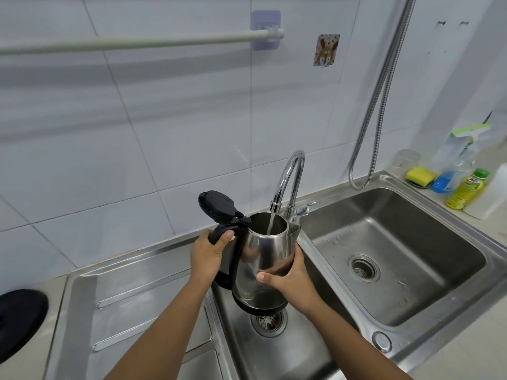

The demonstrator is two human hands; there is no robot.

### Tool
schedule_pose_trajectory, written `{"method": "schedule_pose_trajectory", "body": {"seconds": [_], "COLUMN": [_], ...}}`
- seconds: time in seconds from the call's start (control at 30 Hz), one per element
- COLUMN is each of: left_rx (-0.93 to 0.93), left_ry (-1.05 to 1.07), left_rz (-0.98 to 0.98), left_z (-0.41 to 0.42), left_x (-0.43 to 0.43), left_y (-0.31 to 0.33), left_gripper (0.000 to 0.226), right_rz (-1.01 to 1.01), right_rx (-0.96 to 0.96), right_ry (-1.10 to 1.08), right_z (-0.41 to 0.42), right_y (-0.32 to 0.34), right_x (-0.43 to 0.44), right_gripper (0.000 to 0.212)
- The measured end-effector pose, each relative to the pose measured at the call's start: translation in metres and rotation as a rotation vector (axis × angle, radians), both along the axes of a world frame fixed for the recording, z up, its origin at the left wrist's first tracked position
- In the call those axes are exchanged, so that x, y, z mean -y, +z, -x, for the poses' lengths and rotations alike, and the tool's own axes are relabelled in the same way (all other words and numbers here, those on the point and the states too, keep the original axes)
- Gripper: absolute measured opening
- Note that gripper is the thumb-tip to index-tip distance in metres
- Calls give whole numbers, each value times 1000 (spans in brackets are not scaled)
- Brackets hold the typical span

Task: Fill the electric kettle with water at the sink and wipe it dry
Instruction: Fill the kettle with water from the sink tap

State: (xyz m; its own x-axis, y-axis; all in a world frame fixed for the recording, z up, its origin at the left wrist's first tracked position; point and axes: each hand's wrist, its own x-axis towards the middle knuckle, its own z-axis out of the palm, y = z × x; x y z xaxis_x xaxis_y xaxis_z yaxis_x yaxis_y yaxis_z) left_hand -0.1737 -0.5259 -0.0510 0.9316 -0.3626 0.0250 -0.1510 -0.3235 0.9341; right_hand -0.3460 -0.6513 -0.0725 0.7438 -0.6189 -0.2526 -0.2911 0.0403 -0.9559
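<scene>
A steel electric kettle (263, 250) with a black handle and base hangs over the left sink basin (238, 305), its black lid (216, 205) flipped open. A thin stream of water runs from the chrome faucet (288, 179) into the kettle's mouth. My left hand (208, 252) is wrapped around the black handle. My right hand (290, 275) cups the kettle's lower right side, thumb across the front.
The right basin (411, 242) has a drain and water drops. Behind it stand a yellow sponge (421, 175), a green-capped bottle (466, 192), a glass and a spray bottle. A metal hose (384, 91) hangs at the wall. The kettle's black base (19, 319) sits far left on the drainboard.
</scene>
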Motion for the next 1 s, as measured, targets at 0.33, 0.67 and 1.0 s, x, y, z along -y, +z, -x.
{"method": "schedule_pose_trajectory", "body": {"seconds": [0.33, 0.67, 1.0], "left_rx": [-22, -31, -29], "left_ry": [-3, 7, 5], "left_rz": [16, 9, 8], "left_z": [2, 4, 0], "left_x": [0, 2, 3], "left_y": [-1, -1, -2], "left_gripper": [40, 28, 42], "right_rz": [7, -2, 30], "right_rx": [1, -12, -8], "right_ry": [5, 9, 18], "right_z": [1, 2, 0], "right_y": [-2, -5, -6], "right_x": [2, 3, 7], "right_gripper": [148, 150, 155]}}
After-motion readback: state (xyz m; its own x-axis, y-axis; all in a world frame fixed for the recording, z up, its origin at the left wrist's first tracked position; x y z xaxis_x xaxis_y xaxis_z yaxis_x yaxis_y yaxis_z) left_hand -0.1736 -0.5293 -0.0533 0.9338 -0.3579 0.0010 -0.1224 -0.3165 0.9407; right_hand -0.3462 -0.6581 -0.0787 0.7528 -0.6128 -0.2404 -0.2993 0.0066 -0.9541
